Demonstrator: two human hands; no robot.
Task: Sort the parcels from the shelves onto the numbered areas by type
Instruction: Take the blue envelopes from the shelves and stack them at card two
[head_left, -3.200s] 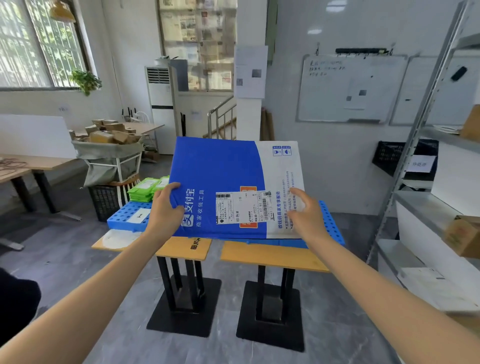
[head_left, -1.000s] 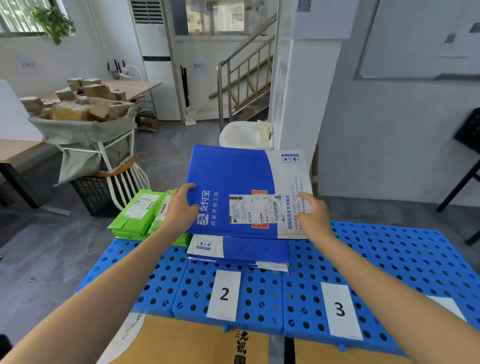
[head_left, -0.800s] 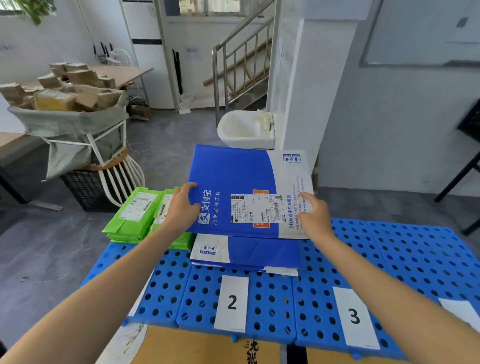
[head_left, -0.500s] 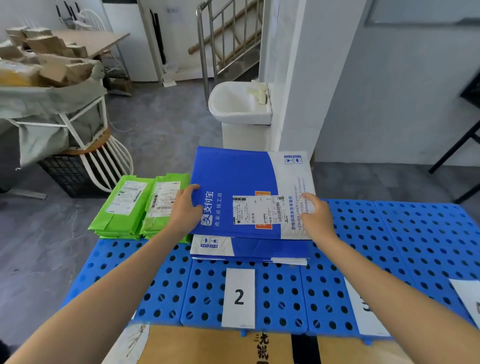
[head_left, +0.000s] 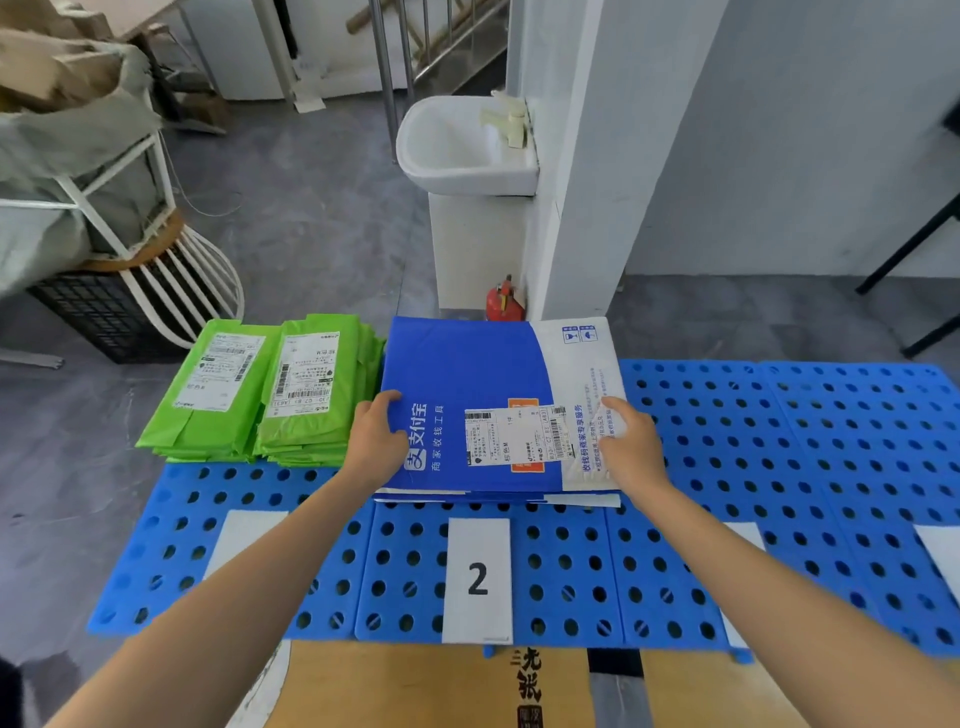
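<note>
A blue and white envelope parcel (head_left: 467, 374) with a shipping label lies flat on top of a stack of like envelopes (head_left: 582, 500) behind the card marked 2 (head_left: 477, 579). My left hand (head_left: 375, 441) grips its left edge, thumb on top. My right hand (head_left: 626, 447) holds its right edge, thumb on the white part. Two stacks of green mailer bags (head_left: 249, 395) sit to the left on the blue perforated panels (head_left: 779, 467).
The blue panels rest on wooden tables (head_left: 415, 686). Further white cards (head_left: 940, 556) lie at the right and left. Beyond the table stand a white sink (head_left: 462, 150), a red extinguisher (head_left: 503, 301), a pillar (head_left: 597, 156) and a sack cart (head_left: 78, 156) at the left.
I walked up to the table and lowered the blue envelope from chest height onto the stack at area 2. Both hands stayed on its edges.
</note>
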